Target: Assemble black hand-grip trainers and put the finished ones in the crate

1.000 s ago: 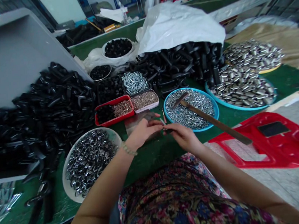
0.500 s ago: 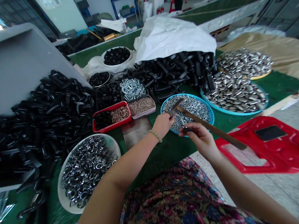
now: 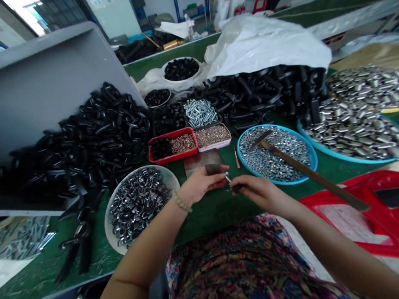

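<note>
My left hand (image 3: 202, 184) and my right hand (image 3: 259, 191) meet above the green table (image 3: 212, 211), just in front of a small metal plate (image 3: 202, 159). My left fingers pinch a small silver metal part (image 3: 227, 178). My right fingers are closed on a small dark piece (image 3: 237, 188) that touches that part. A beaded bracelet (image 3: 182, 202) sits on my left wrist. The blue bowl of silver nuts (image 3: 277, 154) lies just beyond my right hand, with a wooden-handled hammer (image 3: 309, 172) resting across it.
A white bowl of metal rings (image 3: 137, 203) stands left of my hands. A red tray (image 3: 173, 145) and a tray of small screws (image 3: 212, 136) lie behind. Heaps of black plastic parts (image 3: 90, 136), a bowl of metal cylinders (image 3: 354, 129) and a red stool (image 3: 383, 212) surround the spot.
My left hand came back from the blue bowl of nuts to meet my right hand in front of the metal plate. The view shifted, so everything sits further right.
</note>
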Available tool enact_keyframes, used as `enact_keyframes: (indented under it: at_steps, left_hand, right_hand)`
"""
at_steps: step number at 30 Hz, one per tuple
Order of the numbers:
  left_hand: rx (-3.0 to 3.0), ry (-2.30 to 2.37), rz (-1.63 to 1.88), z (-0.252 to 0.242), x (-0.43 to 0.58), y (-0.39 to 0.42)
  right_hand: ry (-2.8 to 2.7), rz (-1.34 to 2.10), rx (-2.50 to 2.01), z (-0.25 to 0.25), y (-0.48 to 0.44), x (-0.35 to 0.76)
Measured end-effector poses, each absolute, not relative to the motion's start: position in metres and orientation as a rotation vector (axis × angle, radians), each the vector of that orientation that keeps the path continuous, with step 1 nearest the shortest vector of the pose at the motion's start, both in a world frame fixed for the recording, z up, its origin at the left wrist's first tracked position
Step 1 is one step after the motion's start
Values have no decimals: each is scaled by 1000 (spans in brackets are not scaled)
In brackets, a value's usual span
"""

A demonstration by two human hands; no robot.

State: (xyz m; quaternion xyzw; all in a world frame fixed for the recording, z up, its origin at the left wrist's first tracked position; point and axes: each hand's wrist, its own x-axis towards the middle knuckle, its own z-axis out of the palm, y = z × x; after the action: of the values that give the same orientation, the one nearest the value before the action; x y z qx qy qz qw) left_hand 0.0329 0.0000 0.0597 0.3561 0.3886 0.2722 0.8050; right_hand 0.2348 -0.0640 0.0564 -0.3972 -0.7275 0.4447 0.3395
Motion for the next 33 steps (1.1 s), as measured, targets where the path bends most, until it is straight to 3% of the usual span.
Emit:
enact_keyframes:
  at_steps: [4,9,14,20,26,28,30,32,33]
  left_hand:
    - [1135,792,493,81,8,4]
    - [1697,753,841,99,2,-8]
    - [1976,981,1098,88,-5,-16]
    - [2090,732,877,110,-13,-23]
    - [1721,655,727,118,-26,-17]
    - [1633,875,893,115,-52,13]
    - [1526,1473,1120,110,-88,58]
    - [1375,2052,1032,104,-121,103]
    - [1341,2121,1017,101,-134,122]
  right_hand:
    - [-1928,1225,-936,60,-62,223]
    - [-990,1661,-686,47,-58,194]
    - [-874,1805,-655,49,-55,184]
    - [-984,1667,-760,34,-49,190]
    - [-1080,1623,-840,25,-46,189]
    - [-1072,1607,-856,21,-45,191]
    - [-1076,1603,-865,19,-44,193]
    - [-1089,1595,-869,19,-44,196]
    - [-1092,1589,-870,21,-44,197]
